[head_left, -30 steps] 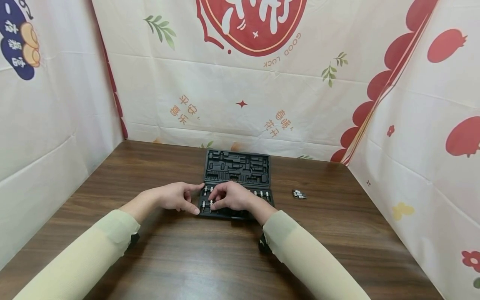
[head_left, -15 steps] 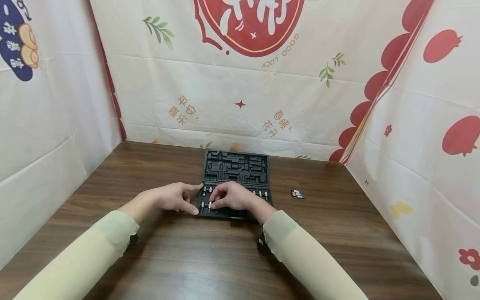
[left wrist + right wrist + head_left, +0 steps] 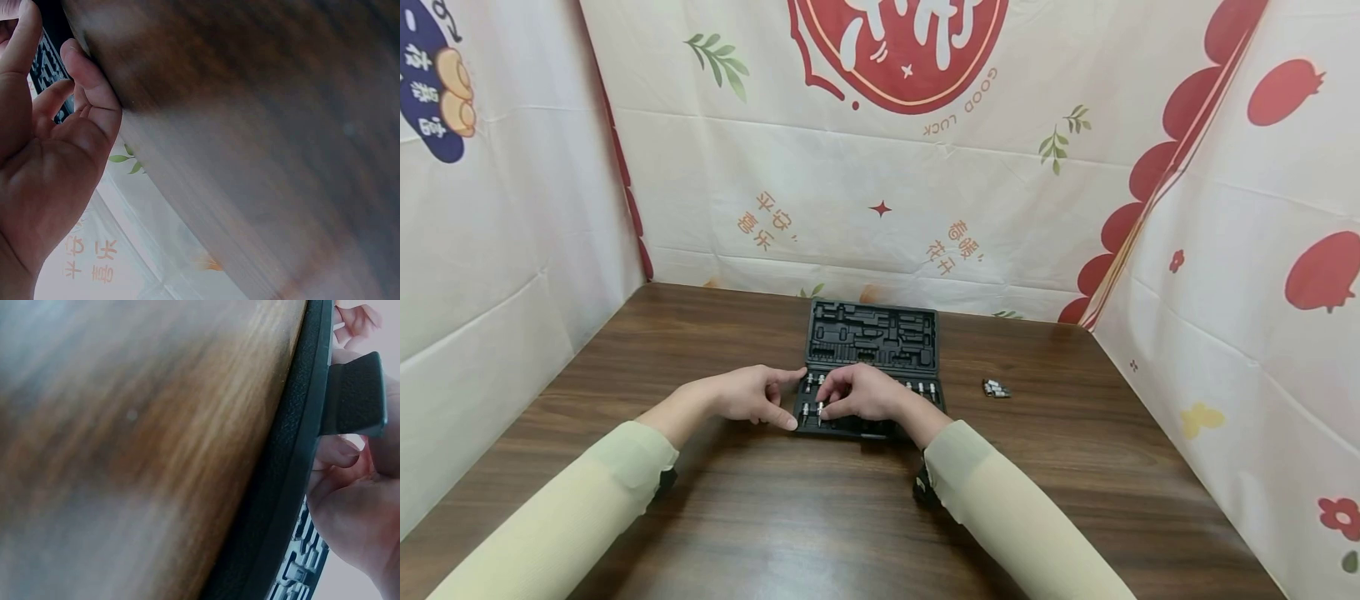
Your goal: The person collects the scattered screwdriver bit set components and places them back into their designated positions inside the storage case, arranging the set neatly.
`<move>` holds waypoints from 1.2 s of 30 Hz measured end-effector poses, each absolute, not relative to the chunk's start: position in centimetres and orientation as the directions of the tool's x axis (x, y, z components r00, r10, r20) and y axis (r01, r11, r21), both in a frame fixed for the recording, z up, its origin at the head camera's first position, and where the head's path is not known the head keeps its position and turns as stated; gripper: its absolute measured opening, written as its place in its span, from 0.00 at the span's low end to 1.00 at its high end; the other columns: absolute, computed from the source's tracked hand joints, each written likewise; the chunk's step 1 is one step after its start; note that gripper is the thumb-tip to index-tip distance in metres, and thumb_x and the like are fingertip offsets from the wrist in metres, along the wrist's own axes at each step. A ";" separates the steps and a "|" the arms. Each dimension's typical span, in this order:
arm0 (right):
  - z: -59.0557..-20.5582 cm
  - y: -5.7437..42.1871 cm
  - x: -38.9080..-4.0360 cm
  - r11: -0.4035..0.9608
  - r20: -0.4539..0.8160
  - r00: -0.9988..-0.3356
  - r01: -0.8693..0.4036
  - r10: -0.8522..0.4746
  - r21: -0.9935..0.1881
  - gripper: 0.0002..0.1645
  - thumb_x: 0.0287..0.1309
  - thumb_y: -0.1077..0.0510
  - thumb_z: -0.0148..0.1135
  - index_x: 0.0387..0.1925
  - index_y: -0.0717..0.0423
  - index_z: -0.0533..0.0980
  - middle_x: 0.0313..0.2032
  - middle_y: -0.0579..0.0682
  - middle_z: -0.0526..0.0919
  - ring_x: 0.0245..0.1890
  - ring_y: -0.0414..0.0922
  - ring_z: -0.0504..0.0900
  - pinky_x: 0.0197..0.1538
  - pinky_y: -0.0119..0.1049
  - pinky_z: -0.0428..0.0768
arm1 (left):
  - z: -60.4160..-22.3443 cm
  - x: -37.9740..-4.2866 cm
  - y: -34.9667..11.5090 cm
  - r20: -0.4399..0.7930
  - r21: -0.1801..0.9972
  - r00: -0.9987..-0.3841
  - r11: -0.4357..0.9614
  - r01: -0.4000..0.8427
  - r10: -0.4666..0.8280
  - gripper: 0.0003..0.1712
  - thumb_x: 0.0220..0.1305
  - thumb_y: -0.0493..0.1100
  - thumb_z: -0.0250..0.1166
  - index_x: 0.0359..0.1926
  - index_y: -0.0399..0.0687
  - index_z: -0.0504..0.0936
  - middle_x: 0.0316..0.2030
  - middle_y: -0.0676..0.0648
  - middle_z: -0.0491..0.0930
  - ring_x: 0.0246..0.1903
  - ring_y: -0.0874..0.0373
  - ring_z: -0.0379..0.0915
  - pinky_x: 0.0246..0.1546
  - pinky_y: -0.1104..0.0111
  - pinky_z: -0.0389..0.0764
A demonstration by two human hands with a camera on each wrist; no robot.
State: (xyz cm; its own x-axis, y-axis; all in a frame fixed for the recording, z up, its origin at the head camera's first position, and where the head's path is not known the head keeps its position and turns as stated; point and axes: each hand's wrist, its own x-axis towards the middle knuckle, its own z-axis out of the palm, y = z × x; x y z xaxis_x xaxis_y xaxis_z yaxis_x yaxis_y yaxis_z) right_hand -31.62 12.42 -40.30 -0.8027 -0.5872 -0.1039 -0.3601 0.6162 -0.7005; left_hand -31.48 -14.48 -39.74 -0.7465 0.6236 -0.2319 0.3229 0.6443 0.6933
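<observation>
While the left hand (image 3: 751, 392) steadies the case (image 3: 880, 333) from nine o'clock, fingers spread, gripping nothing, the right hand (image 3: 867, 393) pinches a bit (image 3: 820, 408) at the case's eight o'clock. Step in hand: probably seating it; can't tell if fully home. Next likely needs a light press, then release. Loose bits (image 3: 997, 389): three o'clock, on the counter (image 3: 737, 500).

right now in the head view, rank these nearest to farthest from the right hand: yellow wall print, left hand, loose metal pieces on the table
1. Left hand: at the left edge of the case
2. Loose metal pieces: on the table, right of the case
3. Yellow wall print: on the right-hand cloth
</observation>
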 end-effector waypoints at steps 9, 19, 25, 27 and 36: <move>-40.5 12.7 -31.9 0.608 -0.118 -0.805 -0.333 -0.581 -0.721 0.09 0.67 0.54 0.79 0.47 0.45 0.89 0.36 0.42 0.86 0.35 0.38 0.79 0.41 0.33 0.77 | -39.8 -31.5 -14.4 -0.229 0.691 -0.746 0.644 0.328 0.626 0.57 0.68 0.53 0.80 0.88 0.48 0.59 0.28 0.49 0.78 0.27 0.58 0.73 0.33 0.64 0.78; -40.6 12.9 -32.3 0.580 -0.108 -0.776 -0.364 -0.622 -0.729 0.07 0.70 0.52 0.76 0.47 0.42 0.91 0.32 0.41 0.87 0.30 0.37 0.77 0.38 0.33 0.75 | -39.9 -31.6 -14.5 -0.236 0.689 -0.746 0.649 0.323 0.623 0.57 0.68 0.54 0.80 0.88 0.49 0.58 0.29 0.49 0.78 0.27 0.59 0.73 0.33 0.65 0.78; -40.3 12.6 -32.4 0.608 -0.130 -0.775 -0.366 -0.618 -0.705 0.05 0.70 0.53 0.76 0.45 0.42 0.92 0.33 0.42 0.87 0.31 0.39 0.76 0.40 0.35 0.76 | -39.8 -31.6 -14.5 -0.235 0.680 -0.744 0.653 0.334 0.626 0.57 0.68 0.54 0.80 0.88 0.48 0.58 0.29 0.49 0.79 0.27 0.58 0.73 0.32 0.66 0.78; -40.1 12.5 -32.5 0.611 -0.134 -0.776 -0.364 -0.616 -0.703 0.04 0.70 0.54 0.76 0.44 0.43 0.92 0.34 0.42 0.88 0.32 0.39 0.77 0.41 0.35 0.76 | -39.7 -31.5 -14.5 -0.235 0.679 -0.743 0.653 0.336 0.626 0.57 0.68 0.54 0.80 0.88 0.47 0.58 0.29 0.49 0.78 0.27 0.58 0.73 0.32 0.66 0.78; -39.9 12.4 -32.9 0.634 -0.163 -0.776 -0.353 -0.610 -0.688 0.03 0.69 0.54 0.77 0.43 0.44 0.93 0.38 0.41 0.91 0.38 0.38 0.82 0.48 0.35 0.81 | -39.7 -31.6 -14.3 -0.239 0.685 -0.752 0.656 0.318 0.614 0.57 0.68 0.53 0.80 0.88 0.47 0.59 0.30 0.47 0.78 0.27 0.57 0.73 0.33 0.64 0.79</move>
